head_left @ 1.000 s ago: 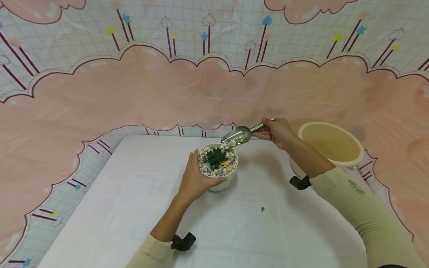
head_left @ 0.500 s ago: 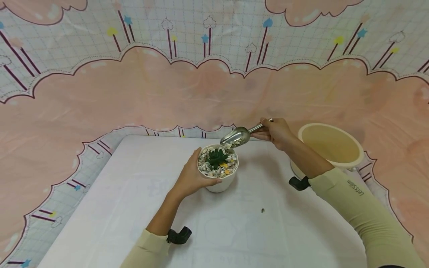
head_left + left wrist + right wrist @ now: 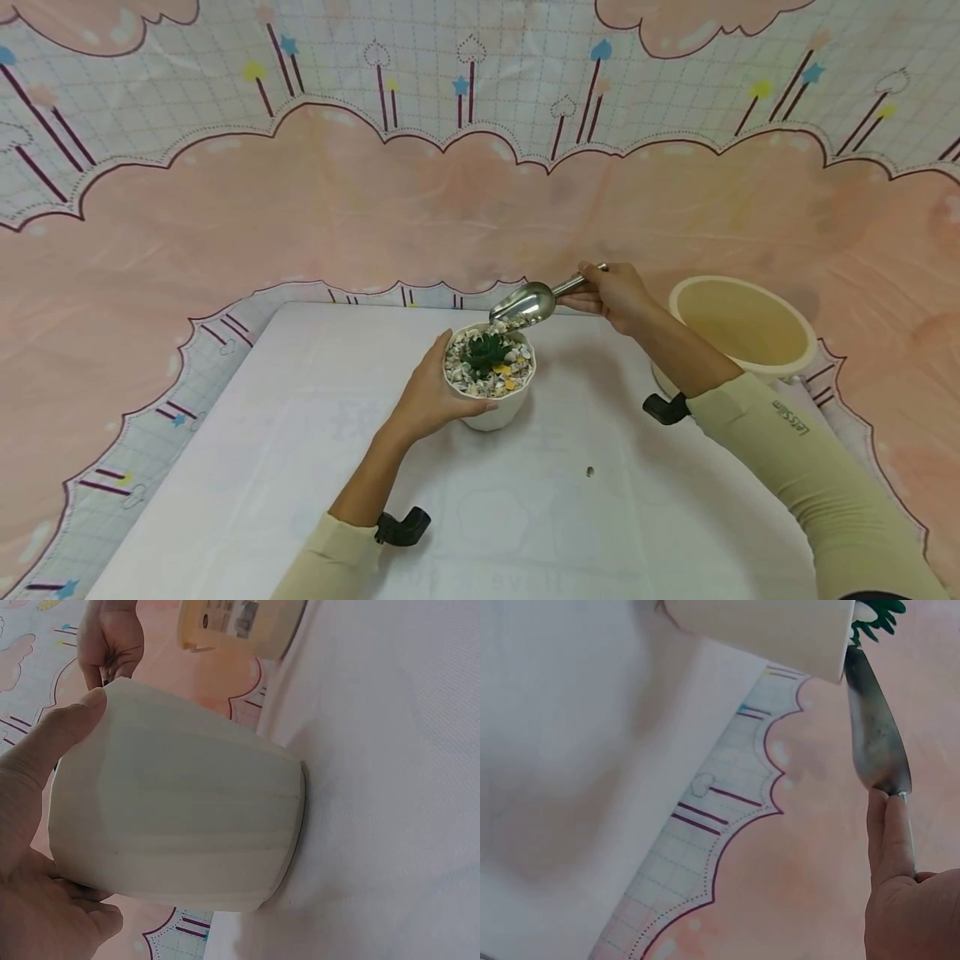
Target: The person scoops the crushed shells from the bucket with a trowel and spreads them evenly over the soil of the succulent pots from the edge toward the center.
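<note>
A white flower pot (image 3: 495, 412) stands on the table, filled with pale pebbles (image 3: 480, 385) around a dark green succulent (image 3: 486, 353). My left hand (image 3: 431, 396) grips the pot from its left side, thumb across the front near the rim; the left wrist view shows the thumb and fingers around the pot (image 3: 180, 802). With my right hand (image 3: 618, 296) I hold a metal scoop (image 3: 531, 303) by its handle. Its mouth lies over the pot's back rim, tilted down, with pebbles at its lip. In the right wrist view the scoop (image 3: 877, 739) reaches the rim.
A cream bucket (image 3: 738, 362) stands at the back right, behind my right forearm. One small dark pebble (image 3: 590, 472) lies on the white table (image 3: 315, 467). A patterned cloth (image 3: 420, 208) rises behind the table's back edge.
The scoop and right hand have shifted slightly left over the pot. My left hand and wrist have moved a little left and up, still gripping the pot.
</note>
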The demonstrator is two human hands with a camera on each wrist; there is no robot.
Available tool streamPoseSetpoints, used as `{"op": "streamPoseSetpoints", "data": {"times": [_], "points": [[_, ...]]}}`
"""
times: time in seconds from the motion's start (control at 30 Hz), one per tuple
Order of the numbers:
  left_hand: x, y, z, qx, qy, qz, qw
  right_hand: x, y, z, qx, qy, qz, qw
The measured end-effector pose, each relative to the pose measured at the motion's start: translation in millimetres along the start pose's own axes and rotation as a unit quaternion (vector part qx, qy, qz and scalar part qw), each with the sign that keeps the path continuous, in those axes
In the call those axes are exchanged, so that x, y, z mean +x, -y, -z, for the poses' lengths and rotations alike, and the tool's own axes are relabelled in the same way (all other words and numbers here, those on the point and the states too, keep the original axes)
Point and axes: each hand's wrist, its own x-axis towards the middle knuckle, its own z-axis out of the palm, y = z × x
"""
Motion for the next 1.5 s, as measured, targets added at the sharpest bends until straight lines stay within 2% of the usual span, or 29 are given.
{"op": "streamPoseSetpoints", "data": {"times": [0.57, 0.73, 0.87, 1.1, 1.5], "points": [[-0.8, 3.0, 0.9, -0.005, -0.005, -0.011, 0.9999, -11.6, 4.7, 14.4, 0.007, -0.004, 0.002, 1.0], [-1.3, 3.3, 0.9, 0.002, -0.004, -0.007, 1.0, -14.7, 2.7, 18.4, 0.023, -0.005, -0.001, 0.9997], [-1.3, 2.9, 0.5, -0.002, 0.001, -0.007, 1.0, -15.8, 2.0, 19.6, 0.014, -0.013, 0.008, 0.9998], [-0.9, 2.2, 2.5, -0.005, -0.002, -0.008, 1.0, -14.7, 3.7, 8.3, 0.024, -0.013, 0.011, 0.9996], [-2.6, 0.9, 2.2, -0.01, 0.004, -0.006, 0.9999, -2.7, 2.9, -9.4, 0.003, -0.005, 0.007, 1.0]]}}
